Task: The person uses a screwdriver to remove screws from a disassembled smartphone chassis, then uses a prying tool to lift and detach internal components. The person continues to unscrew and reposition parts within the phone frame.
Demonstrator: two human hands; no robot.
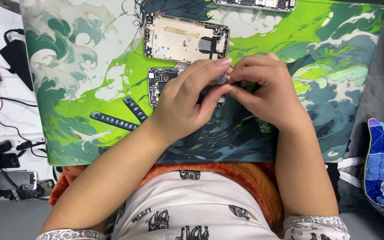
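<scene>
Screwdriver (221, 79) pinched between both hands over green mat (90, 80).

A white desk (10, 102) carries a large desk mat (334, 66) printed with green, teal and white waves and a picture of two dark sword handles. On the mat lies an opened phone shell (185, 38), pale gold inside, flat and facing up. Just below it sits a second opened phone body (158, 82), dark with small parts, partly hidden. Another phone (256, 3) lies at the mat's far edge, cut off by the frame. Left of the mat, black cables (5, 106) trail across the bare desk beside a black charger block (16, 55).
</scene>
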